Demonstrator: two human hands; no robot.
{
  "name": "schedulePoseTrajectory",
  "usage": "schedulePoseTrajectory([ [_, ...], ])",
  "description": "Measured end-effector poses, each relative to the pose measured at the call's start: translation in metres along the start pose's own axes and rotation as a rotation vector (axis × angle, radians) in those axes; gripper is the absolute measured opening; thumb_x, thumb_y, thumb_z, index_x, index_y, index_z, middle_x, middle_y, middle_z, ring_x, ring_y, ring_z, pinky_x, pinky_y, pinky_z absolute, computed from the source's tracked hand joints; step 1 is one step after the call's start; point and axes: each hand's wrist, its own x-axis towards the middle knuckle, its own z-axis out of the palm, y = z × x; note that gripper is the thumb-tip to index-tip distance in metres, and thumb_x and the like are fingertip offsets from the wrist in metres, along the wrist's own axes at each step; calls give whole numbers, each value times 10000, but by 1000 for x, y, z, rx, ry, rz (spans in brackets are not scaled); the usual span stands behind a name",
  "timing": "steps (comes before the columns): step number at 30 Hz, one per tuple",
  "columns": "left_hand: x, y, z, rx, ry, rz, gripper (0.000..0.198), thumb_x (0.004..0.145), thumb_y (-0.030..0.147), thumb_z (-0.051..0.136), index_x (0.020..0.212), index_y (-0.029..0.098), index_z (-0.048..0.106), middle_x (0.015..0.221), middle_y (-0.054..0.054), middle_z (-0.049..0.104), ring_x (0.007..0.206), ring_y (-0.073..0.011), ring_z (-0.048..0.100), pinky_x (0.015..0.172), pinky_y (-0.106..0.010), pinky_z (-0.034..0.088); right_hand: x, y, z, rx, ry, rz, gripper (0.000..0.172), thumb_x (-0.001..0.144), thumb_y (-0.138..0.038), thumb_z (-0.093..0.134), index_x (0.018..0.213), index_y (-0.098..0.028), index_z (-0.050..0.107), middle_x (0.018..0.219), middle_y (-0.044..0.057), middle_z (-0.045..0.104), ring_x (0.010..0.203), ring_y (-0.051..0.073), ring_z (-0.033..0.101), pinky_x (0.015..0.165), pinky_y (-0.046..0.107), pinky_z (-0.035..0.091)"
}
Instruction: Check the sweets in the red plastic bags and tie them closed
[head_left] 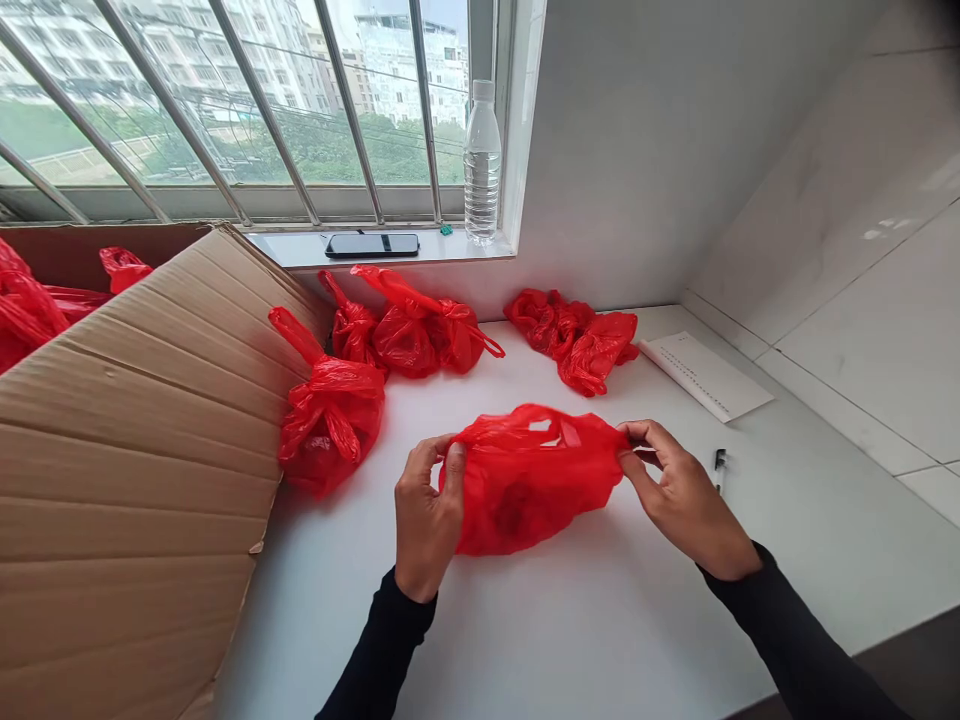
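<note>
A red plastic bag (536,485) is stretched between my two hands above the white table, with a darker lump showing through it. My left hand (431,505) pinches its left edge between thumb and fingers. At the opposite edge, my right hand (671,490) pinches the bag the same way. The bag's upper part has handle-like openings. Beyond it at the left stand knotted red bags, the nearest one (332,420) beside the cardboard box. More crumpled red bags (577,335) lie near the wall.
An open cardboard box (142,470) with red bags inside fills the left. A phone (373,245) and a water bottle (482,165) are on the sill of the barred window. A notebook (705,375) and a pen (720,470) lie on the table (525,640) at the right.
</note>
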Motion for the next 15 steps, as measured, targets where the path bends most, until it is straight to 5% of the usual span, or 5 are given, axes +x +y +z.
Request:
schedulePoseTrajectory([
  [3, 8, 13, -3, -6, -78, 51, 361, 947, 272, 605, 1306, 268, 568, 1212, -66, 651, 1127, -238, 590, 988, -425, 462, 1, -10, 2, -16, -33, -96, 373, 955, -376, 539, 1318, -304, 496, 1352, 68, 559, 1182, 251, 567, 886, 396, 512],
  [5, 17, 23, -2, 3, -141, 84, 295, 889, 260, 683, 1183, 274, 656, 1077, -38, 674, 1051, -239, 599, 961, -414, 456, 7, -22, 5, -61, -39, -172, 449, 937, -378, 577, 1370, -325, 472, 1265, 48, 590, 1158, 242, 571, 906, 398, 502],
  [7, 30, 30, -2, -3, -164, 94, 88, 899, 257, 674, 980, 243, 705, 923, -20, 673, 927, -214, 612, 880, -373, 467, 16, -35, 6, -98, -54, -219, 374, 941, -366, 580, 1309, -314, 544, 1073, 20, 624, 1011, 213, 606, 846, 363, 505],
  [10, 51, 37, -8, -34, -107, 86, 99, 943, 266, 621, 908, 213, 698, 881, -14, 656, 839, -174, 598, 798, -318, 464, 31, -52, 2, -114, -35, -264, 214, 972, -334, 540, 1153, -287, 644, 923, 5, 617, 867, 186, 599, 728, 311, 492],
  [15, 63, 42, -23, -97, -33, 14, 145, 957, 306, 610, 994, 216, 718, 808, 12, 605, 703, -133, 509, 669, -275, 426, 42, -79, 4, -66, 101, -516, 160, 989, -261, 525, 1114, -256, 623, 1058, 27, 649, 986, 187, 611, 924, 338, 471],
])
